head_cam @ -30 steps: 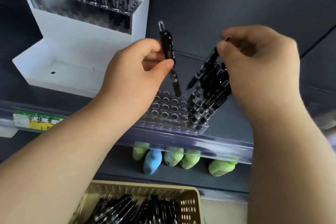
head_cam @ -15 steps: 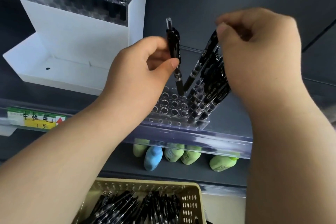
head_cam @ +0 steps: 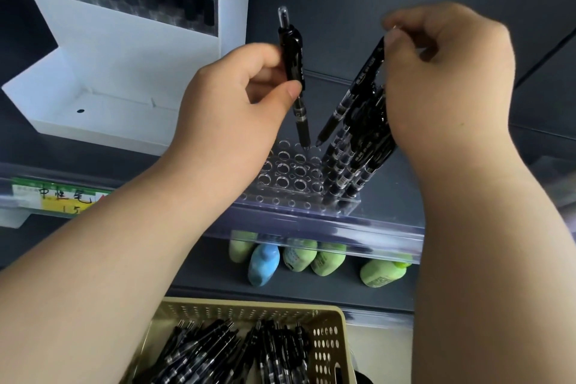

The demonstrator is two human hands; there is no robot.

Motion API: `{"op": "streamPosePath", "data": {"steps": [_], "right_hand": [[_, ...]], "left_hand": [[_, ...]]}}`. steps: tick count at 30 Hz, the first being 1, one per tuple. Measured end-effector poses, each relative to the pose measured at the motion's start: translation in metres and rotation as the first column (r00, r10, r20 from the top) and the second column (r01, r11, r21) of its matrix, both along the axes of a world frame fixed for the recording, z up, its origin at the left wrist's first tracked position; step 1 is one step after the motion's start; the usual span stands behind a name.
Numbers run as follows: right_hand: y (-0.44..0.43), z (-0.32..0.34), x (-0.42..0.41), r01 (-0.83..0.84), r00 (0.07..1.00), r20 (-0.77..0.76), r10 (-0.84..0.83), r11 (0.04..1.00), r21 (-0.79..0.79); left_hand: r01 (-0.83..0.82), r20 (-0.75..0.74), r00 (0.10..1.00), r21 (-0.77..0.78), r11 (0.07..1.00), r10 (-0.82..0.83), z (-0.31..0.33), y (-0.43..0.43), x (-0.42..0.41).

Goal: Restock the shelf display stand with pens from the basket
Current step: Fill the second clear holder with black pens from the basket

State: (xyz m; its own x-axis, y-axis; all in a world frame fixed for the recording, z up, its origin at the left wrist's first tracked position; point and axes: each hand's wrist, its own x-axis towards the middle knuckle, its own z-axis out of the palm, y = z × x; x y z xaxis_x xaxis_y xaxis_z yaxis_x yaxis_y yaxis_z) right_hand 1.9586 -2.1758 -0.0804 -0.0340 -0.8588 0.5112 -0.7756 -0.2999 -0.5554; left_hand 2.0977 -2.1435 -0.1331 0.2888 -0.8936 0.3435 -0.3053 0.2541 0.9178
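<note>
Left hand [head_cam: 230,109] grip pinches upright pen [head_cam: 294,72], tip at clear stand [head_cam: 290,178] back holes; right hand [head_cam: 445,78] grip pinches tilted pen [head_cam: 358,90] top, beside standing pens [head_cam: 352,165]; basket [head_cam: 327,346] of pens below.

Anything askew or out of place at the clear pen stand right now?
Nothing spilled or broken. The slanted pen pinched by the right hand leans like the stocked pens, its tip close beside the upright pen in the left hand, at empty holes of the clear stand.
</note>
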Motion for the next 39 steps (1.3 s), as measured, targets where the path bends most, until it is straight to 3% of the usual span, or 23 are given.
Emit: {"op": "streamPosePath", "data": {"steps": [12, 22, 30, 39], "right_hand": [[0.002, -0.015, 0.013, -0.044, 0.994, -0.094, 0.056, 0.992, 0.121], [0.0, -0.014, 0.012, 0.002, 0.991, -0.134, 0.007, 0.998, 0.067], [-0.001, -0.017, 0.008, 0.02, 0.989, -0.147, -0.013, 0.999, 0.048], [-0.006, -0.01, -0.005, 0.014, 0.997, -0.077, -0.015, 1.0, -0.015]], "left_hand": [[-0.02, 0.063, 0.998, 0.025, 1.0, 0.018, -0.003, 0.0, -0.003], [-0.028, 0.135, 0.991, 0.026, 0.999, 0.024, -0.007, -0.001, -0.014], [0.063, 0.257, 0.964, 0.017, 0.998, -0.065, -0.009, -0.006, -0.023], [0.08, 0.225, 0.969, 0.109, 0.991, -0.103, -0.018, -0.012, -0.027]]}}
